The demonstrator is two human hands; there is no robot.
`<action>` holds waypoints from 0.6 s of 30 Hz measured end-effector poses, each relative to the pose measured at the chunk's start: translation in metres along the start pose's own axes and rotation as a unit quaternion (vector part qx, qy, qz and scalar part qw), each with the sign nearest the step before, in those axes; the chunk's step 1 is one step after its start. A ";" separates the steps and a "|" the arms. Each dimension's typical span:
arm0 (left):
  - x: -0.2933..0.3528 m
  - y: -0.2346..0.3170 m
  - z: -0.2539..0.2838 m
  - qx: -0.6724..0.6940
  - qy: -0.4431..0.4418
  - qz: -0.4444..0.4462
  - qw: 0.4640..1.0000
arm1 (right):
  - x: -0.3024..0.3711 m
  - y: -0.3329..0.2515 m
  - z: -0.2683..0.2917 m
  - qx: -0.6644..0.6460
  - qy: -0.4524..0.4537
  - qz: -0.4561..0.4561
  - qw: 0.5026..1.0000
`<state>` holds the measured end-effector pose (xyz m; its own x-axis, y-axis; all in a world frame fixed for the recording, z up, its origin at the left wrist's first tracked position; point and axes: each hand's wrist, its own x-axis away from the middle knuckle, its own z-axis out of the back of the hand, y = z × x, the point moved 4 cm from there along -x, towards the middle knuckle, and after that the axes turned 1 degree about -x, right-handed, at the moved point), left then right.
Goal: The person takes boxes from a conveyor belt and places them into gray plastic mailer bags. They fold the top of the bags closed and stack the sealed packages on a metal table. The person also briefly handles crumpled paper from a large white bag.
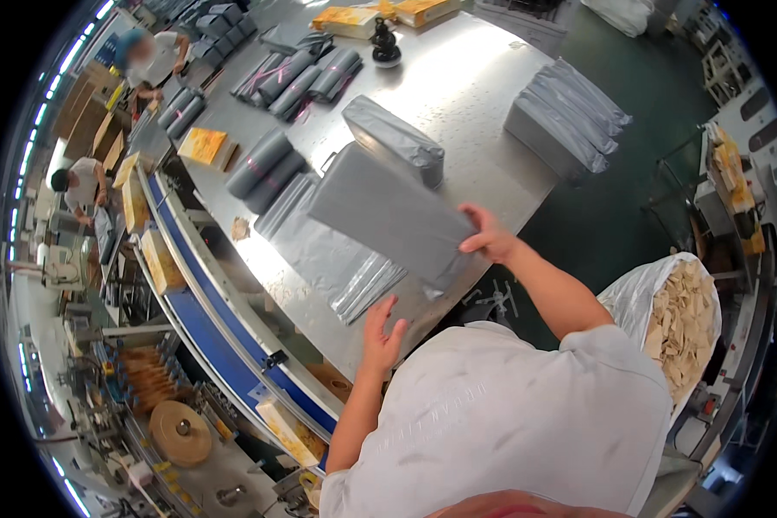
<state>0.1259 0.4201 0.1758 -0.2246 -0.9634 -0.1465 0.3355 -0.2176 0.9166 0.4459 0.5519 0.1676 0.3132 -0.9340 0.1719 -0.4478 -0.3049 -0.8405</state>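
In my right hand (489,236) is the right end of a grey plastic-wrapped package (384,211), a box-like block tilted above the metal table (483,73). My left hand (382,335) holds nothing; its fingers are apart, near the table's front edge. Under and beside the held package lies a stack of flat grey plastic bags (315,255). Just behind it stands another grey wrapped package (394,138). What is under the held package is hidden.
Several grey wrapped packages (561,116) stand at the table's right edge. Grey rolls (298,79) and a dark stamp-like object (385,43) sit farther back. A blue conveyor (211,332) carrying yellow-white packs runs along the left. A sack of paper scraps (682,319) stands right. Two people work far left.
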 end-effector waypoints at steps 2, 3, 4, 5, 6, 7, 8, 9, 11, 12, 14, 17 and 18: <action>0.008 -0.016 -0.010 0.060 0.028 0.068 0.995 | 0.035 -0.066 0.039 0.147 0.081 0.117 0.979; 0.012 -0.021 -0.015 0.055 0.026 0.084 0.995 | 0.051 -0.103 0.057 0.233 0.117 0.172 0.950; 0.016 -0.026 -0.018 0.048 0.021 0.099 0.994 | 0.066 -0.134 0.078 0.315 0.156 0.224 0.909; 0.015 -0.030 -0.021 0.041 0.014 0.113 0.993 | 0.080 -0.160 0.103 0.402 0.204 0.242 0.859; 0.014 -0.031 -0.025 0.037 0.002 0.114 0.993 | 0.090 -0.178 0.124 0.485 0.249 0.252 0.799; 0.014 -0.031 -0.030 0.033 -0.007 0.116 0.993 | 0.091 -0.187 0.141 0.537 0.283 0.210 0.766; 0.012 -0.033 -0.037 0.029 -0.015 0.118 0.993 | 0.091 -0.195 0.158 0.585 0.316 0.166 0.729; 0.005 -0.033 -0.045 0.018 -0.026 0.118 0.992 | 0.086 -0.194 0.179 0.653 0.309 0.171 0.670; 0.001 -0.030 -0.061 -0.009 -0.043 0.127 0.991 | 0.077 -0.169 0.210 0.760 0.348 0.079 0.543; -0.001 -0.025 -0.066 -0.015 -0.049 0.115 0.992 | 0.068 -0.160 0.214 0.801 0.359 0.033 0.477; -0.011 -0.009 -0.077 -0.028 -0.057 0.082 0.995 | 0.055 -0.163 0.197 0.767 0.386 0.121 0.498; -0.022 0.016 -0.093 -0.069 -0.071 0.038 0.994 | 0.068 -0.154 0.221 0.306 0.400 0.285 0.816; -0.020 0.021 -0.100 -0.060 -0.084 0.046 0.994 | 0.078 -0.145 0.234 0.036 0.357 0.330 0.873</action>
<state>0.2287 0.4192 0.1612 -0.3347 -0.9423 0.0099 0.4668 -0.1567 0.8704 0.7315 0.5670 0.1825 -0.6074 -0.7872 -0.1072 -0.2712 0.3322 -0.9034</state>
